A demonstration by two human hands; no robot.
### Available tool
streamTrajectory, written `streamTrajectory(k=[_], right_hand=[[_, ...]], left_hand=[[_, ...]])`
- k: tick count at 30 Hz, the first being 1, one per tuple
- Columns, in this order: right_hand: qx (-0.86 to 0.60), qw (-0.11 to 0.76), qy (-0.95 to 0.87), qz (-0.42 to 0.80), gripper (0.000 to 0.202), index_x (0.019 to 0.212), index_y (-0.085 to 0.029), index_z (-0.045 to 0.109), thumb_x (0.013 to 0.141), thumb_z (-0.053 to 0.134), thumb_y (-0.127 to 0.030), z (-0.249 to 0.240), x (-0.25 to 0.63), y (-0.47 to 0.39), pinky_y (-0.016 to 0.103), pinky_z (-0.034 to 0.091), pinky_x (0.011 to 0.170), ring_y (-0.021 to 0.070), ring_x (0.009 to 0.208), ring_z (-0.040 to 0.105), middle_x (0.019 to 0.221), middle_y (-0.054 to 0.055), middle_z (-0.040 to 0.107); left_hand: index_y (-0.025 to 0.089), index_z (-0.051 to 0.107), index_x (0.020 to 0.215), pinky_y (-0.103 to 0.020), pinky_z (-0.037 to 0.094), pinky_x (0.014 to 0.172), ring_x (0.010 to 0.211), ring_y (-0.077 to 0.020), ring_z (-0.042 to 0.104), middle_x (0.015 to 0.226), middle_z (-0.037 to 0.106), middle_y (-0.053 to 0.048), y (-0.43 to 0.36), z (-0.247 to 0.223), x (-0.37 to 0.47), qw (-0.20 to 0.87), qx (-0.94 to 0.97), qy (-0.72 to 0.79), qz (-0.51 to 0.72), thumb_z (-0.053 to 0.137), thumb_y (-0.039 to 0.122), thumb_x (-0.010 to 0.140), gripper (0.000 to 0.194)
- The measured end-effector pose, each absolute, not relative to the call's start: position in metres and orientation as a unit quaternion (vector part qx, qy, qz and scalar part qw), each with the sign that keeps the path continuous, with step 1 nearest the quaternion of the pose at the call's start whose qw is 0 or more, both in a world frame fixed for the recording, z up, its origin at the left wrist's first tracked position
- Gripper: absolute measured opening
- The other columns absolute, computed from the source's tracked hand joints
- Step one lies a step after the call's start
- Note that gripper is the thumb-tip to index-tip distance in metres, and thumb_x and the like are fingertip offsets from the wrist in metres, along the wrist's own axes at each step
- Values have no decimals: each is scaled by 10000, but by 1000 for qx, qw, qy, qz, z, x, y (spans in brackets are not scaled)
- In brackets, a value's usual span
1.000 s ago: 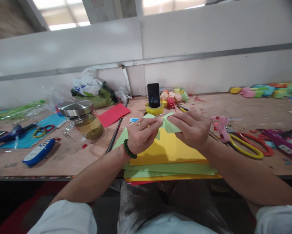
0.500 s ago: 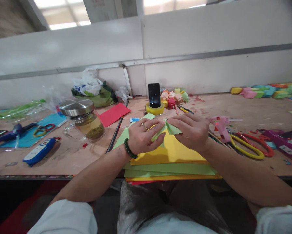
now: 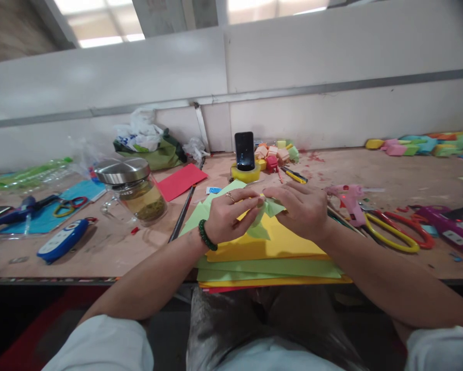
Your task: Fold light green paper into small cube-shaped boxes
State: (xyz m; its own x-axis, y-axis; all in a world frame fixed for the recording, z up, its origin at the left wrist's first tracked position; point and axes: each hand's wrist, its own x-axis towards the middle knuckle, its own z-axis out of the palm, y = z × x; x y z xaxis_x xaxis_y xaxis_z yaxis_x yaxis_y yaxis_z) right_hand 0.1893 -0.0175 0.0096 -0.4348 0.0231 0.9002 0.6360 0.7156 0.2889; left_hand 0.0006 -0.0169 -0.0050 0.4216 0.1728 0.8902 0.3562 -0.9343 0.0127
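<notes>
A small folded piece of light green paper (image 3: 259,230) is pinched between both hands, over a stack of yellow and green sheets (image 3: 278,247). My left hand (image 3: 233,214), with a ring and a dark green bracelet, grips the piece's left side with thumb and fingers. On its right side, my right hand (image 3: 303,208) holds a pointed flap, fingers bent together; its thumb is mostly hidden. More light green paper (image 3: 196,219) lies under and left of my left hand.
A phone (image 3: 244,150) stands in a yellow tape roll (image 3: 245,174), beside small folded paper shapes (image 3: 272,153). Left are a glass jug (image 3: 142,198) and blue cutter (image 3: 63,241); right, a pink glue gun (image 3: 351,203) and yellow-handled scissors (image 3: 394,239).
The green piece has turned in my fingers, and a lower part of it now hangs below them. My right hand has shifted slightly left, showing more of the yellow knife behind.
</notes>
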Motion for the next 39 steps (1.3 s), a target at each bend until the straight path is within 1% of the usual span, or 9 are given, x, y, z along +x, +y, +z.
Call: streamTrajectory(k=[4,8,13,21,24,27,33,36,39], right_hand=[[-226,485,-791,-297,240,904,-220,619,788,490,-54,7,191,-15,233,483,602,132,677,680,738,-13,736],[-233,488,-813,-217,329,937,-212,643,722,471,-34,5,193,-11,245,520,637,151,721,699,789,2,746],[-227,502,-824,-133,334,940,-201,640,691,487,-39,5,195,-7,230,530,621,144,710,707,842,10,750],[-260,495,-828,-42,336,1059,-216,592,737,580,-122,1,196,-4,225,547,631,141,666,713,800,-7,750],[-254,494,-830,-48,346,1084,-218,579,748,587,-138,2,195,-4,222,542,628,139,666,710,783,-9,748],[-235,494,-832,-87,353,1086,-214,581,745,571,-123,3,196,-5,222,531,623,136,658,703,749,-17,740],[-232,466,-841,-148,451,1153,-224,563,726,510,-89,4,200,-4,245,509,630,152,707,690,759,-18,726],[-249,447,-844,-159,485,1201,-221,533,729,522,-111,4,201,-4,246,488,606,155,691,671,773,-11,711],[-282,433,-838,-177,556,1252,-211,498,706,529,-112,4,198,-5,257,479,584,176,737,664,881,28,705]], left_hand=[[166,652,921,-257,560,758,856,-140,681,903,712,-91,-14,-4,3,42,-831,-148,-534,579,121,865,103],[173,664,920,-265,566,771,869,-137,682,926,716,-91,-11,-3,3,11,-835,-150,-529,590,120,865,106],[173,672,888,-264,569,768,873,-140,692,948,726,-94,-10,-2,2,-22,-840,-152,-521,594,138,870,87],[162,666,847,-249,560,752,847,-131,688,917,718,-92,-11,-1,2,-40,-844,-156,-512,602,122,862,77],[164,663,848,-235,555,730,813,-123,676,860,707,-74,-12,0,2,-33,-844,-160,-511,614,135,857,58],[168,653,878,-236,551,714,781,-122,661,832,704,-57,-13,1,2,-21,-845,-179,-504,634,166,848,36],[164,681,975,-218,537,667,730,-114,643,796,682,-49,-11,0,0,-31,-857,-187,-479,623,213,864,134],[164,707,924,-218,534,645,713,-114,643,796,674,-52,-9,0,-1,-45,-859,-192,-472,632,239,861,123],[161,714,853,-221,530,636,693,-116,644,754,677,-44,-8,-1,0,-65,-865,-192,-460,645,212,847,87]])
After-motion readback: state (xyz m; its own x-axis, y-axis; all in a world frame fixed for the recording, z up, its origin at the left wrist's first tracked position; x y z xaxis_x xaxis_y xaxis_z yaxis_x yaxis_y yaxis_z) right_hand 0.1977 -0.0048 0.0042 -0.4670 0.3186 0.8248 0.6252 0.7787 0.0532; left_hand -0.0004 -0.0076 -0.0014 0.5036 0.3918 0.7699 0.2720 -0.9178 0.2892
